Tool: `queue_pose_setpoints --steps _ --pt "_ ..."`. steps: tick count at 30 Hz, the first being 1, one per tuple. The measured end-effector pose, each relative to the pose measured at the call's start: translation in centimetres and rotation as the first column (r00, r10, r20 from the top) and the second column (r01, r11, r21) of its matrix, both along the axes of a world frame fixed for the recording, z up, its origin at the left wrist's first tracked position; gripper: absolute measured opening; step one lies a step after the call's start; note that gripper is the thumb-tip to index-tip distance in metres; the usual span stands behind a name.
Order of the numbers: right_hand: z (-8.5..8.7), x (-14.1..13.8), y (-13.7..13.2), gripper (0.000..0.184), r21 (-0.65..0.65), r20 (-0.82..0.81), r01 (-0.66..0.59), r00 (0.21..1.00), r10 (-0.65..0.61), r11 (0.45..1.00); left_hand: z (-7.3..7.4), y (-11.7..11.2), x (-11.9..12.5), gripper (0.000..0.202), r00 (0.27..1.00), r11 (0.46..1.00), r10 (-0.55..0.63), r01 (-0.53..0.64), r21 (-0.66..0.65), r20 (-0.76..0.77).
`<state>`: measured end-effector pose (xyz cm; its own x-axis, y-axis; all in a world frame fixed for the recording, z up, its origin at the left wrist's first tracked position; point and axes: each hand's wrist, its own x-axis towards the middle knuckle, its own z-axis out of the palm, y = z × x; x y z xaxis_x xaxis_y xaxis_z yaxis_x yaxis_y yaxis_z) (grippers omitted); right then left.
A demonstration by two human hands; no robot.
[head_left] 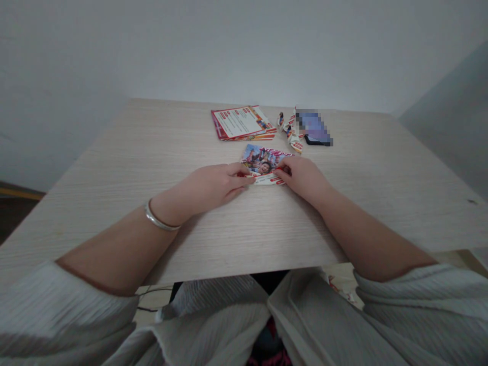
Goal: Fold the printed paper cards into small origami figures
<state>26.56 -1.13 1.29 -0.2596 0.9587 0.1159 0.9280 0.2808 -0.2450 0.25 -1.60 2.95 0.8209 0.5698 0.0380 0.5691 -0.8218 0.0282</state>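
A colourful printed leaflet point(263, 158) lies on the table in front of me, its near edge turned up in a pale strip with red print. At the leaflet's left side, my left hand point(215, 187) is closed, fingertips and thumb on the folded edge. My right hand point(305, 177) pinches the same strip at the right and covers that corner. Part of the paper is hidden under both sets of fingers.
Behind the leaflet sits a stack of red-and-white printed sheets point(244, 123). To its right are twisted, folded paper pieces point(292, 136) and a phone point(315, 128), partly blurred out. The pale wood table point(114, 157) meets a white wall at the back.
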Motion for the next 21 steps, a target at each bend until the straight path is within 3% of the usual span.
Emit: queue_pose_setpoints --steps 14,21 --pt "0.3 -0.4 -0.1 0.018 -0.052 0.040 0.082 0.996 -0.080 0.995 -0.8 0.2 -0.2 0.049 0.997 0.999 -0.047 0.047 0.000 0.065" --pt "1.5 0.7 -1.4 0.024 -0.098 0.165 0.121 0.981 -0.104 0.988 -1.7 -0.3 -0.1 0.052 0.993 0.994 -0.099 0.102 -0.026 0.069"
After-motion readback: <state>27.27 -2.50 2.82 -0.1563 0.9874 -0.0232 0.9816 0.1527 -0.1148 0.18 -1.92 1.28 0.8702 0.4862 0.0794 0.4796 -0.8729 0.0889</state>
